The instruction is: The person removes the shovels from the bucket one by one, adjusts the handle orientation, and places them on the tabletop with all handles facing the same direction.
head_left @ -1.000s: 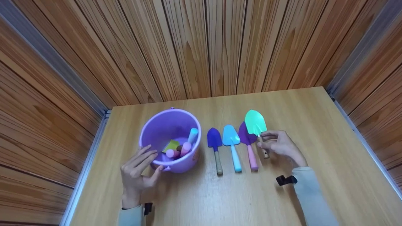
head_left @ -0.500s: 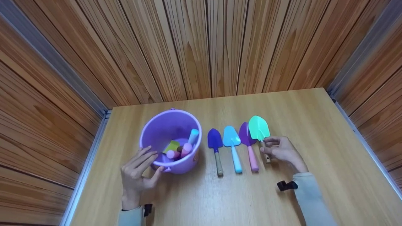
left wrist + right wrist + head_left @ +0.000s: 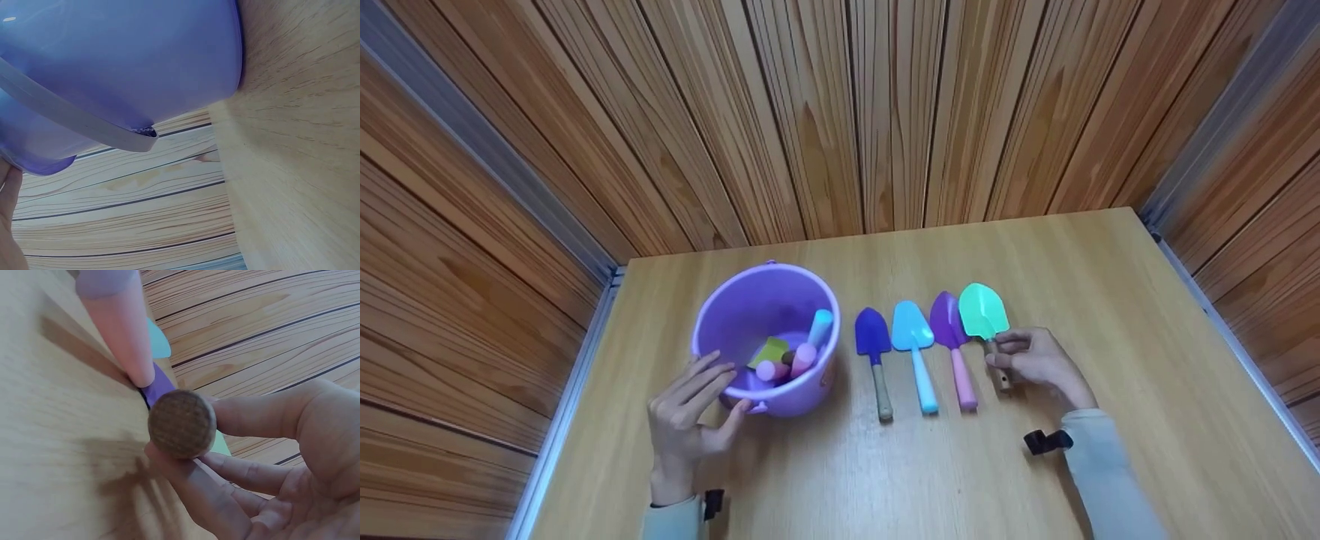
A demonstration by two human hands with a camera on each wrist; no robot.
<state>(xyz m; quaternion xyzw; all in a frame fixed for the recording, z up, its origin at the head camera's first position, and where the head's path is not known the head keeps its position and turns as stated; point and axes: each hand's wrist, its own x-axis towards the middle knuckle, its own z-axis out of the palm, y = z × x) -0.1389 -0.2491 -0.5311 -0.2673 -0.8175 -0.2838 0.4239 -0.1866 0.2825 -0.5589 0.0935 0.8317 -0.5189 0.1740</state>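
Note:
In the head view my right hand (image 3: 1039,364) pinches the wooden handle of a green hand trowel (image 3: 983,310) at the right end of a row. The round handle end (image 3: 181,424) shows between thumb and fingers in the right wrist view. Beside it lies a purple trowel (image 3: 947,319) with a pink handle, its blade close to the green one. My left hand (image 3: 690,412) grips the near-left rim of a purple bucket (image 3: 769,289), fingers over the edge and thumb outside. In the left wrist view the bucket's side and its carrying strap (image 3: 73,115) fill the upper left.
A light-blue trowel (image 3: 913,330) and a dark-blue trowel (image 3: 873,330) lie between bucket and purple trowel. Inside the bucket are a yellow-green piece (image 3: 771,351), pink handle ends (image 3: 804,357) and a light-blue handle (image 3: 820,327). Wood-panelled walls (image 3: 840,112) enclose the table (image 3: 840,480).
My right hand has brought the green trowel down and slightly right, off the purple blade it overlapped, to beside it. The left hand has stayed on the bucket rim.

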